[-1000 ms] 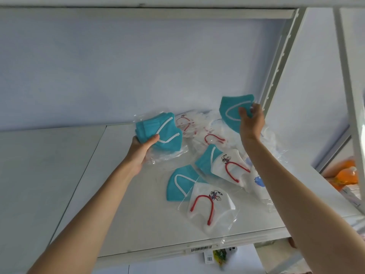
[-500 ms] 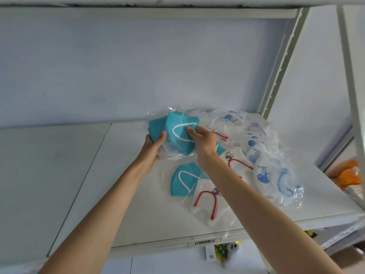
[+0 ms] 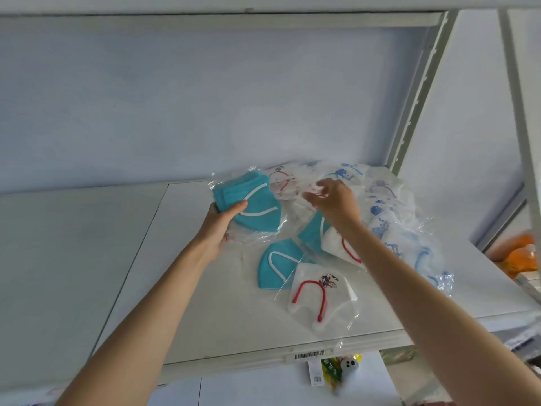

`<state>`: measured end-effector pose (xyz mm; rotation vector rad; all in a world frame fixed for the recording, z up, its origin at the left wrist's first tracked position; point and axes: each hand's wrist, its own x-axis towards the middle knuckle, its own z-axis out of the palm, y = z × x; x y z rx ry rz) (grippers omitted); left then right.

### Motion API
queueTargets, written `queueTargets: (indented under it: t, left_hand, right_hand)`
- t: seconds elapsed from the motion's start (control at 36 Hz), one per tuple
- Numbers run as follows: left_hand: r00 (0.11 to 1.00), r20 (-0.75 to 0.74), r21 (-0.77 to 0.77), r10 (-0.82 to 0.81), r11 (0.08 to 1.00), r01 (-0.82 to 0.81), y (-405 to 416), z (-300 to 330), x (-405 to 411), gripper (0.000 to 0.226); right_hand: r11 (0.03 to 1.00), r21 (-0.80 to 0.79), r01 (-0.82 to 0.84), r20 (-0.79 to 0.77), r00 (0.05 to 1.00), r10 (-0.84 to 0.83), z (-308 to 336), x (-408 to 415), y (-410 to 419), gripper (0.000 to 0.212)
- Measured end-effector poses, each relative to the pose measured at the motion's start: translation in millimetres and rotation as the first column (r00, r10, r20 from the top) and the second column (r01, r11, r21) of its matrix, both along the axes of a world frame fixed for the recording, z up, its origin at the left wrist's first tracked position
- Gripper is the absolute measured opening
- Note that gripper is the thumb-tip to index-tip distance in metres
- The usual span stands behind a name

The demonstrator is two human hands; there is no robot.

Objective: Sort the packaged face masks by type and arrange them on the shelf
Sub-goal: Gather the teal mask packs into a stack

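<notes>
Over the white shelf [image 3: 205,317], left hand [image 3: 218,227] grips teal masks [image 3: 248,200]; right hand [image 3: 333,202], blurred, seemingly pinches clear wrapping.

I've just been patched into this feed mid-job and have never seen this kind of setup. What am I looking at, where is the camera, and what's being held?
There is no machine here: a person works with bare hands, and the single camera sits on their head, looking forward and down, so both arms reach in from the bottom of the picture. The left hand grips a stack of teal masks in clear wrappers. The right hand reaches into the loose pile of wrapped white masks at the back; whether it has pinched one is hard to tell. On the white shelf lie more packets: a teal mask, a white mask with red ear loops, and white masks with blue loops to the right.
</notes>
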<state>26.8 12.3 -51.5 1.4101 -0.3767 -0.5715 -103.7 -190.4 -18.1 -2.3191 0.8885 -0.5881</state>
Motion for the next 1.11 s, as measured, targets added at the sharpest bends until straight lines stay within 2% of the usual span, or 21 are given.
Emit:
queueTargets:
  t: [0.06, 0.11, 0.17, 0.22, 0.31, 0.42, 0.47, 0.53, 0.58, 0.64, 0.72, 0.75, 0.83, 0.92, 0.97, 1.03, 1.11]
  left_hand:
    - [1.000, -0.002, -0.008, 0.004, 1.000, -0.004, 4.2, 0.2, 2.9, 0.039]
    - [1.000, 0.003, -0.008, 0.015, 1.000, -0.015, 7.0, 0.5, 4.5, 0.032]
    - [1.000, -0.003, -0.011, 0.020, 1.000, -0.020, 6.8, 0.5, 4.2, 0.026]
    - [1.000, 0.000, -0.008, 0.017, 1.000, -0.017, 6.3, 1.7, 2.5, 0.034]
    - [1.000, 0.009, 0.014, 0.010, 1.000, -0.010, 5.7, 3.7, 0.8, 0.032]
    - [1.000, 0.018, 0.015, 0.001, 1.000, -0.001, 7.4, 7.0, 0.6, 0.017]
    - [1.000, 0.015, 0.013, 0.019, 1.000, -0.020, 10.0, 8.8, 1.3, 0.025]
    - [0.999, 0.014, 0.020, 0.039, 0.999, -0.039, 12.6, 10.9, 1.1, 0.041]
    - [0.998, 0.020, 0.020, 0.055, 0.998, -0.056, 15.1, 10.6, 1.9, 0.054]
    - [0.998, 0.020, 0.025, 0.062, 0.998, -0.062, 16.9, 11.2, 2.8, 0.056]
    - [0.998, 0.016, 0.020, 0.063, 0.998, -0.063, 18.7, 12.8, 3.7, 0.035]
    - [0.998, 0.015, 0.015, 0.065, 0.998, -0.065, 19.1, 12.5, 4.2, 0.039]
    - [0.997, 0.018, 0.013, 0.069, 0.997, -0.070, 19.9, 12.5, 4.6, 0.045]
    - [0.995, 0.020, 0.025, 0.094, 0.995, -0.095, 16.2, 10.2, 5.3, 0.024]
    - [0.995, 0.023, 0.031, 0.097, 0.995, -0.098, 15.5, 8.6, 6.5, 0.017]
    - [0.996, 0.027, 0.030, 0.089, 0.996, -0.090, 16.0, 7.3, 8.2, 0.020]
    - [0.995, 0.023, 0.038, 0.094, 0.995, -0.095, 16.4, 9.3, 7.9, 0.010]
  right_hand:
    - [0.982, -0.191, -0.006, -0.308, 0.950, -0.054, 0.7, -13.6, -19.2, 0.060]
    - [0.965, -0.256, -0.065, -0.525, 0.847, -0.082, 0.4, -20.0, -26.2, 0.067]
    - [0.956, -0.269, -0.116, -0.598, 0.798, -0.071, -3.9, -19.3, -24.4, 0.072]
    - [0.947, -0.284, -0.153, -0.607, 0.793, -0.053, -10.5, -13.8, -21.4, 0.077]
    - [0.948, -0.280, -0.152, -0.563, 0.826, -0.034, -14.7, -4.8, -21.1, 0.073]
    - [0.981, -0.171, -0.091, -0.433, 0.901, 0.008, -7.2, 6.7, -25.0, 0.058]
    - [0.995, -0.096, -0.033, -0.278, 0.961, 0.005, -0.3, 11.3, -26.9, 0.043]
    - [0.998, -0.048, 0.031, -0.078, 0.996, -0.035, 8.0, 14.1, -28.7, 0.039]
    - [0.996, -0.036, 0.078, 0.050, 0.996, -0.076, 15.7, 16.3, -32.2, 0.038]
    - [0.994, -0.061, 0.086, 0.076, 0.994, -0.082, 20.4, 19.2, -38.5, 0.040]
    - [0.992, -0.107, 0.061, 0.069, 0.996, -0.054, 22.8, 23.6, -48.6, 0.039]
    - [0.993, -0.107, 0.055, 0.083, 0.995, -0.046, 23.6, 24.4, -50.6, 0.038]
    - [0.996, -0.066, 0.065, 0.186, 0.981, -0.052, 26.4, 26.5, -54.5, 0.036]
    - [0.996, 0.011, 0.090, 0.300, 0.950, -0.090, 27.2, 28.5, -58.7, 0.036]
    - [0.993, -0.018, 0.114, 0.304, 0.947, -0.104, 25.1, 30.5, -61.2, 0.033]
    - [0.993, -0.023, 0.116, 0.287, 0.952, -0.104, 23.4, 31.4, -63.1, 0.031]
    - [0.994, -0.018, 0.106, 0.222, 0.970, -0.100, 24.9, 34.5, -68.1, 0.038]
